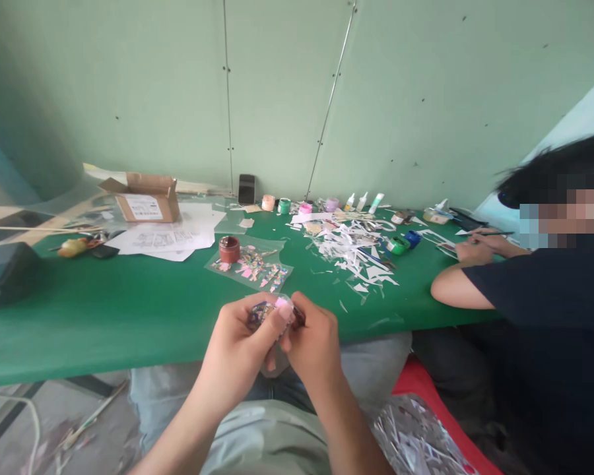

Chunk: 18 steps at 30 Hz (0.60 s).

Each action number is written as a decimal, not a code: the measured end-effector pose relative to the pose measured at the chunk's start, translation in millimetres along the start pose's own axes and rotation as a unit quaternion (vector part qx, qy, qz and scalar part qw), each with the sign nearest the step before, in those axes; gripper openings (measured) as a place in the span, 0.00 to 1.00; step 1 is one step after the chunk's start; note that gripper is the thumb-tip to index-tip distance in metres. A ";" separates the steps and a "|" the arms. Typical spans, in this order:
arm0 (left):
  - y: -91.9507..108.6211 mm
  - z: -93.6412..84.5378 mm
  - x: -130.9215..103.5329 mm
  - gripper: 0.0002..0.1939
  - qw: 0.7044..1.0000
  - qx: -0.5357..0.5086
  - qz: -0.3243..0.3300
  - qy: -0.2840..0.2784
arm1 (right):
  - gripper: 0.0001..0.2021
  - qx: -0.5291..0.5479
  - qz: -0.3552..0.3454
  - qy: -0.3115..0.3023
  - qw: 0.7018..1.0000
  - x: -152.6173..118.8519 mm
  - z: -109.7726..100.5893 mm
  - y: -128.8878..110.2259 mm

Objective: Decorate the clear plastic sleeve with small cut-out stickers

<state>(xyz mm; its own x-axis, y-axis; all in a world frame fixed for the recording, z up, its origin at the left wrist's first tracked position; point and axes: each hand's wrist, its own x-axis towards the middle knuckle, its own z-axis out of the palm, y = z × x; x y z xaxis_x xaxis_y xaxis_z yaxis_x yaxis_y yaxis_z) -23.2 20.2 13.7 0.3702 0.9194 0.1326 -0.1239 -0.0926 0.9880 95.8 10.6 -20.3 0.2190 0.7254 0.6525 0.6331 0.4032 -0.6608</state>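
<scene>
My left hand [242, 336] is closed on a small clear plastic piece covered with multicoloured flakes [258, 315], its thumb pressed across the front. My right hand [317, 333] is closed at the right side of the same piece, close against the left fingers. Something small and dark shows by the right fingertips, too hidden to name. Both hands are just off the table's front edge, above my lap. Beyond them on the green table [143, 310] lies a clear plastic sheet [218, 269] strewn with coloured flakes. A brown-red paint jar [229, 250] stands upright on that sheet.
White paper scraps [349, 247] pile up right of centre, beside green [399, 245] and blue paint jars. An open cardboard box [146, 201] and printed sheets [165, 237] are at left. A co-worker's arm [462, 290] rests at right. More jars and bottles line the wall.
</scene>
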 end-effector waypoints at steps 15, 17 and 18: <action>6.4 0.2 3.0 0.26 0.998 0.040 -0.011 -0.048 | 0.15 0.031 -0.043 0.014 0.999 2.5 2.2 4.2; 4.5 2.0 1.4 0.27 0.999 0.019 -0.014 -0.048 | 0.17 0.047 -0.041 0.035 0.997 1.1 2.5 3.2; 3.7 2.7 0.4 0.27 0.999 0.014 -0.014 -0.050 | 0.18 0.048 -0.040 0.042 0.997 0.0 2.5 2.6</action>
<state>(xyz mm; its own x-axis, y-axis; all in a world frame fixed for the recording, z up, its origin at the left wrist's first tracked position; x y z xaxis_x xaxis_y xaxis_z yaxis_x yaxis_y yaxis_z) -21.0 19.2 17.6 0.4625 0.8796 0.1114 -0.0873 -0.0799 0.9930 95.6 13.0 -22.9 0.2354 0.6406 0.7309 0.5786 0.5119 -0.6350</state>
